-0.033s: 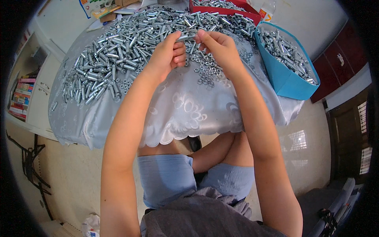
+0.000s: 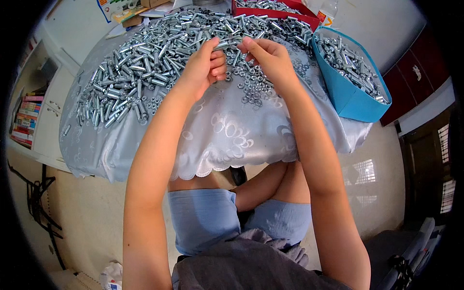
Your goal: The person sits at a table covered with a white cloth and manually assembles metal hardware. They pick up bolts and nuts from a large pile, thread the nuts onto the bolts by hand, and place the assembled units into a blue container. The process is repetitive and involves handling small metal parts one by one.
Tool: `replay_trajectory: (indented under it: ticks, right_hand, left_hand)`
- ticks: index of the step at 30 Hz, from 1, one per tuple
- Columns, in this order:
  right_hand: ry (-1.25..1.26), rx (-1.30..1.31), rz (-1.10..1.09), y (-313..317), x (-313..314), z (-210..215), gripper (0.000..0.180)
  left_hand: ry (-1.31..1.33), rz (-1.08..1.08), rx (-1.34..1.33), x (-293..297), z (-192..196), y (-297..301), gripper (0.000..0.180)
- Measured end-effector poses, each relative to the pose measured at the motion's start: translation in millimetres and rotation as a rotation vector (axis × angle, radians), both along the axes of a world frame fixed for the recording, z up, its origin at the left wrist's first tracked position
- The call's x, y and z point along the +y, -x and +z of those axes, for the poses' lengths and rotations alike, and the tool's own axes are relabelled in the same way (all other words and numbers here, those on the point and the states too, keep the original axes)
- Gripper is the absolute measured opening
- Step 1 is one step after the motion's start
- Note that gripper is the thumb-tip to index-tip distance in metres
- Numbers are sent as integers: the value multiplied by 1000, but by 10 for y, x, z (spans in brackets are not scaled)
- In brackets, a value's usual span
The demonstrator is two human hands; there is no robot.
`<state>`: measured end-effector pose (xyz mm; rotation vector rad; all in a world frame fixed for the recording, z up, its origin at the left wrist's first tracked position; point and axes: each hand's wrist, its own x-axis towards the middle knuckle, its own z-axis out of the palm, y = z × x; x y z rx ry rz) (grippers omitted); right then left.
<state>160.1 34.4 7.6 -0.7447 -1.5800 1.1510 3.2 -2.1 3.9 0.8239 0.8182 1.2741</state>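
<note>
Gripping hand: the bare left hand (image 2: 205, 67), fingers curled into the palm, thumb pressed against a slim silver metal bolt (image 2: 224, 45).
Bolt: held between the two hands, in front of the heaped hardware, lying roughly crosswise with one end toward the right.
Right hand: the bare right hand (image 2: 269, 55), thumb and forefinger drawn close together at the bolt's right end; whether they grasp it cannot be told at this size.
Heap: a broad mound of loose silver metal bolts (image 2: 135, 70), spread over the far and left parts of the table.
Nuts: a scatter of small silver hexagonal nuts (image 2: 253, 84), lying below and between the hands.
Cloth: a shiny silver-grey tablecloth (image 2: 212, 145) with a looped pattern and a scalloped near edge.
Blue bin: a light-blue, straight-sided fabric bin (image 2: 357, 102), standing at the table's right, filled with similar silver parts.
Red tray: a shallow red rectangular tray (image 2: 309, 20), at the far edge, also holding silver parts.
Bottle: a clear plastic bottle (image 2: 328, 9) with an orange-marked label, just beside the tray.
</note>
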Motion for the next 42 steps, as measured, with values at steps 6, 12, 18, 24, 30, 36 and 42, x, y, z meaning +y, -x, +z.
replay_trajectory:
  ticks: [6, 12, 18, 24, 30, 36, 42]
  right_hand:
    - [-386, -632, -54, -14, 33, -226, 23]
    - [-522, -741, -75, 20, -17, -226, 21]
    - [-579, -739, -61, 13, -7, -259, 17]
    - [-97, -194, 1, 45, 40, -110, 13]
    - [27, 52, 143, 80, 31, -83, 16]
    - [81, 63, 106, 50, 46, -79, 18]
    - [185, 88, 125, 12, 59, -74, 20]
  left_hand:
    - [-12, 26, -103, 48, -19, 103, 39]
    - [58, 38, -76, 51, -5, 37, 39]
    - [57, 31, -74, 57, -37, 59, 40]
    - [47, 38, -70, 99, -62, 81, 39]
    - [72, 46, 22, 41, -55, 62, 38]
    - [71, -27, 60, 18, -48, 33, 38]
    - [72, -53, 46, 12, -6, 18, 39]
